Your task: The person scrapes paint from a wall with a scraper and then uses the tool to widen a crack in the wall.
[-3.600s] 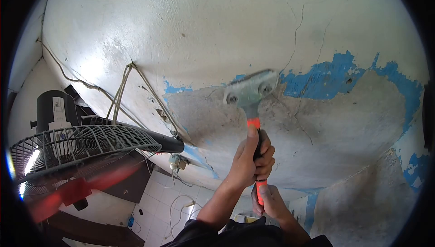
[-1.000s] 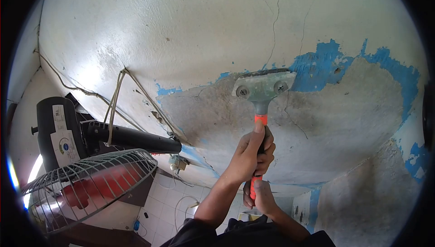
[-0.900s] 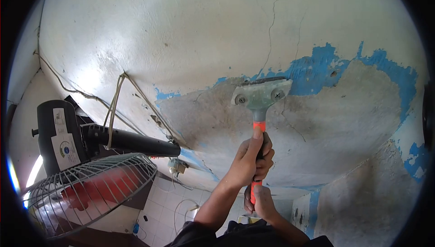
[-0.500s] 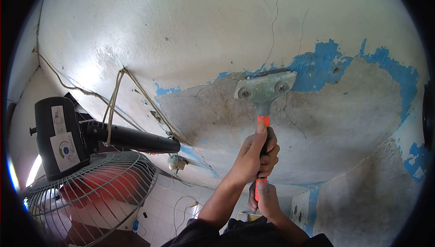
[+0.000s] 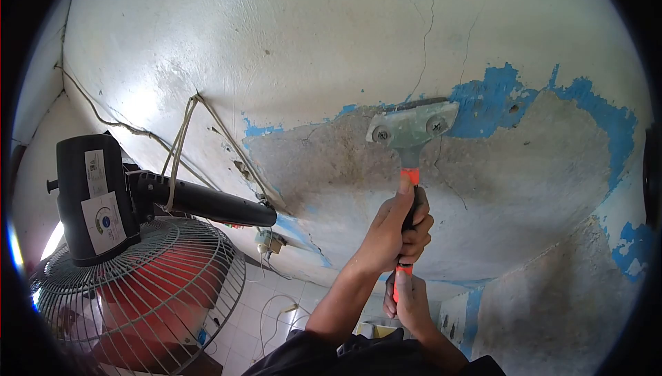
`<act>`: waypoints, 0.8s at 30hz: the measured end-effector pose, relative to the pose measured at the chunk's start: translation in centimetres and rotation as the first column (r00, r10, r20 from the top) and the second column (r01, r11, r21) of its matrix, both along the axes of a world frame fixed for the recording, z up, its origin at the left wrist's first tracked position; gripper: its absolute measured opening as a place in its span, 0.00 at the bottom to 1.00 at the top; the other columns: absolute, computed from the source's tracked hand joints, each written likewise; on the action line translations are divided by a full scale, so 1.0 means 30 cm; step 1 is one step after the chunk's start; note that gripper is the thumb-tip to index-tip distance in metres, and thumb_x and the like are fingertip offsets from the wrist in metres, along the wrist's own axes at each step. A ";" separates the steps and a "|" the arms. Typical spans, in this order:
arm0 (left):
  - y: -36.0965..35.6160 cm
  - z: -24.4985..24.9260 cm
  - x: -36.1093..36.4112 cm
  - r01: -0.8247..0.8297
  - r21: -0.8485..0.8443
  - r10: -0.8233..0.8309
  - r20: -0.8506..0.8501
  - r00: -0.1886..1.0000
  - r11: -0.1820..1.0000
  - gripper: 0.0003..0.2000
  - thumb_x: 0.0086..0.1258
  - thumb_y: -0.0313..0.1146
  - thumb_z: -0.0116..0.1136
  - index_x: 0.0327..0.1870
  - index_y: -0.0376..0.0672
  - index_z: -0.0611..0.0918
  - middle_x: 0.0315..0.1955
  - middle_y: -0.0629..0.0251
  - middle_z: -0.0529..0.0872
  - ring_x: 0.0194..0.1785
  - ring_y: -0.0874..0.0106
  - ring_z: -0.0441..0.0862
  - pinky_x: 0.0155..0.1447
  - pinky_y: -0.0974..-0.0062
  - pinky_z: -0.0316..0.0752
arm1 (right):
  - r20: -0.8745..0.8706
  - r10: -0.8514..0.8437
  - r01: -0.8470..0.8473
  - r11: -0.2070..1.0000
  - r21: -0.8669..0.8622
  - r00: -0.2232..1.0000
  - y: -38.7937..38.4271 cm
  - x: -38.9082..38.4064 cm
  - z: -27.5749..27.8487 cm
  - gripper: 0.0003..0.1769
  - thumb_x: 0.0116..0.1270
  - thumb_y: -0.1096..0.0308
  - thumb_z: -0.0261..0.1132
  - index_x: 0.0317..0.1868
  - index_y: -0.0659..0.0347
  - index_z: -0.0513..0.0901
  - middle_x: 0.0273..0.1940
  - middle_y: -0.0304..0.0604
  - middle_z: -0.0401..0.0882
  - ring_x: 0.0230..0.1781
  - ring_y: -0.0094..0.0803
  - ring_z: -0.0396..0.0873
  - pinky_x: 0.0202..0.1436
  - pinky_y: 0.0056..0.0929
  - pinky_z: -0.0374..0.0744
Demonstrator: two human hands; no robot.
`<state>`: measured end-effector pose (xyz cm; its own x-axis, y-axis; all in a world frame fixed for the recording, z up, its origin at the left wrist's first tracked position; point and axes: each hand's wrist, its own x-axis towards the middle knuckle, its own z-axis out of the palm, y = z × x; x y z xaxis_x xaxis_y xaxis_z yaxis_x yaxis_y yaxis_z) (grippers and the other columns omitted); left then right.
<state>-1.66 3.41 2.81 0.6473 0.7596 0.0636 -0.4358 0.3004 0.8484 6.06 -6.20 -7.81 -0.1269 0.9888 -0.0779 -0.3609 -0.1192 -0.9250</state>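
Note:
A wide scraper (image 5: 412, 125) with two screws in its pale head and an orange and black handle stands against the wall. Its blade edge touches the border between cream paint and bare grey plaster, beside a patch of blue paint (image 5: 488, 104). My left hand (image 5: 400, 228) is wrapped round the upper handle, thumb along the orange part. Lower down, my right hand (image 5: 412, 300) grips the handle's end. Parts of the fingers are hidden behind the handle.
At the left a fan (image 5: 138, 286) with a wire cage and black motor housing hangs from a black pole (image 5: 214, 204). Cables (image 5: 181, 148) are looped on the wall (image 5: 310, 38) above it. A small fixture (image 5: 269, 241) and white floor tiles (image 5: 252, 314) show below.
The scraper and both hands have shifted slightly right and up in the view. The wall and fan also appear shifted as the view moved. Both hands keep their grip.

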 end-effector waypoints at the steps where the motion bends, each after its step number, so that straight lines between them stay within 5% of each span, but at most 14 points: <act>1: -0.004 0.003 0.001 -0.005 -0.003 0.005 0.000 1.000 1.000 0.28 0.74 0.67 0.28 0.27 0.49 0.62 0.12 0.79 0.54 0.13 0.86 0.47 0.14 0.84 0.45 | -0.020 -0.009 0.009 1.000 -0.029 1.000 -0.013 -0.003 0.000 0.28 0.77 0.47 0.48 0.26 0.62 0.67 0.13 0.36 0.63 0.11 0.23 0.63 0.16 0.23 0.64; 24: -0.011 -0.009 0.023 0.028 -0.003 -0.028 0.001 1.000 1.000 0.29 0.73 0.68 0.26 0.27 0.50 0.62 0.12 0.79 0.53 0.13 0.85 0.46 0.14 0.82 0.44 | -0.033 -0.056 0.055 0.998 -0.044 0.998 -0.025 0.018 0.021 0.27 0.76 0.49 0.51 0.24 0.61 0.67 0.12 0.35 0.62 0.11 0.22 0.63 0.16 0.24 0.63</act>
<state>-0.97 3.09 2.54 0.6680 0.7416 0.0614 -0.4277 0.3152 0.8472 6.59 -6.95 -7.18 -0.0751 0.9903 -0.1167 -0.3995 -0.1371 -0.9064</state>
